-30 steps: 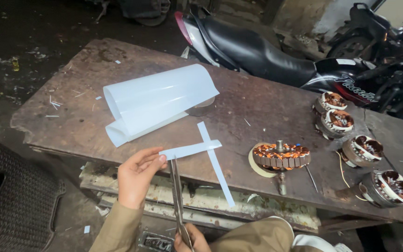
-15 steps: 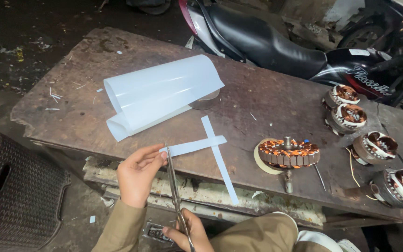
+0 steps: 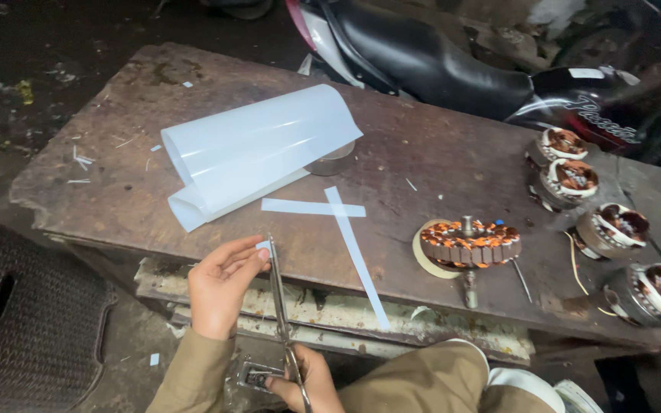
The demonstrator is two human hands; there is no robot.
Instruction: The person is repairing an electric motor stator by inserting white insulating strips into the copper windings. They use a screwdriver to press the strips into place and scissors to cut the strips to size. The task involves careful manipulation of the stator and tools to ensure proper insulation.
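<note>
My left hand (image 3: 222, 284) pinches a small white piece of sheet against the blade of long metal scissors (image 3: 278, 294). Low at the frame's bottom edge, my right hand (image 3: 309, 380) grips the scissors' handles. A short white strip (image 3: 311, 207) lies on the worn wooden bench (image 3: 437, 164) just beyond the blade tip, crossing a longer white strip (image 3: 357, 256) that runs over the bench's front edge. Behind them lies a rolled white plastic sheet (image 3: 258, 153).
A copper-wound motor stator (image 3: 470, 243) on a shaft sits right of the strips, with several more stators (image 3: 571, 172) at the bench's right end. A motorcycle (image 3: 437, 65) stands behind the bench. A dark woven stool (image 3: 17, 321) is at the lower left.
The short strip that my left hand held at the scissors now lies free on the bench. Only a small cut piece stays in my left fingers. The scissors stay upright.
</note>
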